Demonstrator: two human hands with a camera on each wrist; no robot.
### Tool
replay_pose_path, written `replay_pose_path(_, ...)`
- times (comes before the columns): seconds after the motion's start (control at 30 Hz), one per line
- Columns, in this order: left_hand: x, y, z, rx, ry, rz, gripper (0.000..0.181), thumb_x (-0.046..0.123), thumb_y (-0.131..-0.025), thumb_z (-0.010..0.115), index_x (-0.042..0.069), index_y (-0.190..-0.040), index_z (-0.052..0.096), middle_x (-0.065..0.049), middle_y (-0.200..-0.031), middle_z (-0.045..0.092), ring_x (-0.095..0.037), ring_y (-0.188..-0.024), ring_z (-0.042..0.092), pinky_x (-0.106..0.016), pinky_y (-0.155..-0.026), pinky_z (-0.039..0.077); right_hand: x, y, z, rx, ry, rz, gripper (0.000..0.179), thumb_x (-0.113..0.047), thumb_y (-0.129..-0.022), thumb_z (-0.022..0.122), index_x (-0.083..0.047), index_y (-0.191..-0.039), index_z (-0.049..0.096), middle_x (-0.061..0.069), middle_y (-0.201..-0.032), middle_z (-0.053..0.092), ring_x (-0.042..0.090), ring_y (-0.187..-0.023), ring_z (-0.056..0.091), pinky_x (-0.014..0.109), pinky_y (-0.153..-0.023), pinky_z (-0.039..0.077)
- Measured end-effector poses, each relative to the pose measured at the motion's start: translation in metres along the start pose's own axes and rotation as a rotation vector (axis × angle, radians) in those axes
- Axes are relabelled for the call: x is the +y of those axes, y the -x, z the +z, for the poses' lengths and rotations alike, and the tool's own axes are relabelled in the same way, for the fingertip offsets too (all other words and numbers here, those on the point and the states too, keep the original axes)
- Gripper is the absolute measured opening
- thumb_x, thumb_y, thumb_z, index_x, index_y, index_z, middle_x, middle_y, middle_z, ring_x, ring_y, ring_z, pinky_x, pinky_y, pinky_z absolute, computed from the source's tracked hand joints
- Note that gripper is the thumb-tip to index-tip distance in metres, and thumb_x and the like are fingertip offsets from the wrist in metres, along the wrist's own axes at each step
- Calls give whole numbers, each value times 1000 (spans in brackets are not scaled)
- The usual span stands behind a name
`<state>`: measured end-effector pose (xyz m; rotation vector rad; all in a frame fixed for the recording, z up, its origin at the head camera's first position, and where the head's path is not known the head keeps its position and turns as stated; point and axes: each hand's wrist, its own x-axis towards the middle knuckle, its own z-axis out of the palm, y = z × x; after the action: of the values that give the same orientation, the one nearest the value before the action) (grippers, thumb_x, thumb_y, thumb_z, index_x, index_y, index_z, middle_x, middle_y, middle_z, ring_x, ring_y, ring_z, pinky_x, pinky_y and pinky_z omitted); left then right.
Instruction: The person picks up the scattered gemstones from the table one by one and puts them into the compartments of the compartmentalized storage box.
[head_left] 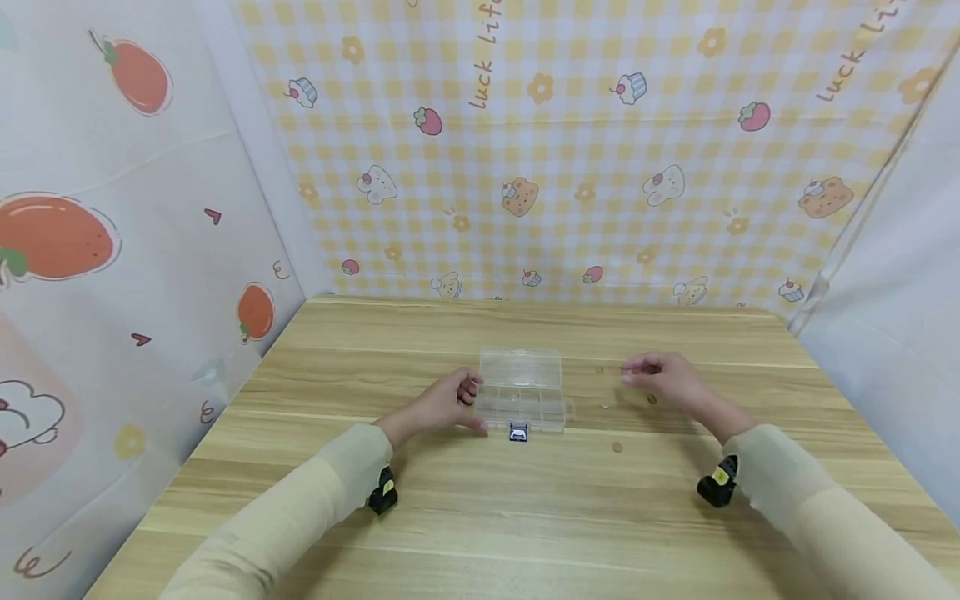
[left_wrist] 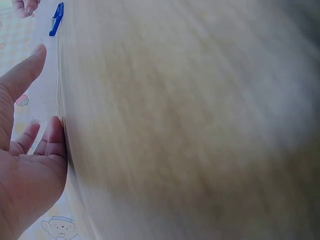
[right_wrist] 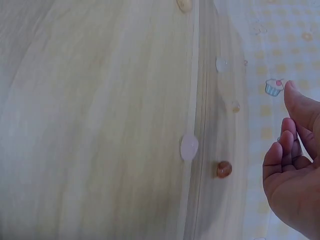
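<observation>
A clear plastic compartment box lies on the wooden table with its lid raised toward the back. At its front edge is a small blue-and-white tab, seen as a blue strip in the left wrist view. My left hand rests at the box's left side, thumb by the front corner and the other fingers half bent. To the right of the box my right hand hovers over the table, fingers bent and thumb apart from them. Below it lie a brown stone and a pale pink stone.
Between box and right hand are a whitish stone and a small tan stone. Another tan stone lies nearer the front. A checked cloth backdrop rises behind the table, with white cloth on both sides.
</observation>
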<state>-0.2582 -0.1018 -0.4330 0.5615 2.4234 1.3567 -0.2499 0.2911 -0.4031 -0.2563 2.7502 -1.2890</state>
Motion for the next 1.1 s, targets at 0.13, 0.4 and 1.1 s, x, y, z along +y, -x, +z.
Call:
replay_pose_path(0.13,0,0,0,-1,-5,2,70,8,-67,90,2,-124,49,-8,-106,49,-20,-93,47,-31,-80,43,-5,-3,7,-14,-38,4,34,-23,-92,70,1,-115,66,9,-98,63,21,-84,54,33,-70,48)
replay_pose_path(0.4,0,0,0,1,-6,-5,70,9,-67,90,3,-125,49,-7,-106,49,-20,-93,47,-32,-81,43,-16,-9,21,-20,-83,-32,32,-21,-89,72,2,-112,68,8,-93,62,21,-81,51,28,-67,45)
replay_pose_path(1.1,-2,0,0,-1,-29,36,71,10,-67,90,1,-124,49,-7,-105,51,-20,-93,49,-30,-82,44,-45,-25,59,-65,-86,-72,25,-15,-87,74,0,-107,71,5,-88,59,21,-78,49,30,-66,43)
